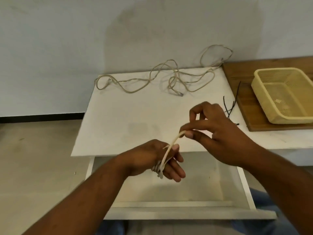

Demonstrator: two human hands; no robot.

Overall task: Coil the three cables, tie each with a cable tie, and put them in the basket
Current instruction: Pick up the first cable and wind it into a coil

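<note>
A beige cable (166,154) is wound in several turns around my left hand (152,158), which hovers over the table's front edge. My right hand (218,126) pinches the free end of that cable between thumb and forefinger, up and to the right of the left hand. Two more beige cables (149,80) lie loose and tangled along the back of the white table (118,119), one looping up against the wall (215,55). Black cable ties (231,106) lie near the table's right edge. The yellow basket (264,99) stands on a wooden board at the right and holds no cable.
An open white drawer (169,189) juts out under the table's front edge, below my hands. The wooden board (242,82) sits on a white surface adjoining the table on the right. A grey wall rises behind and floor lies to the left.
</note>
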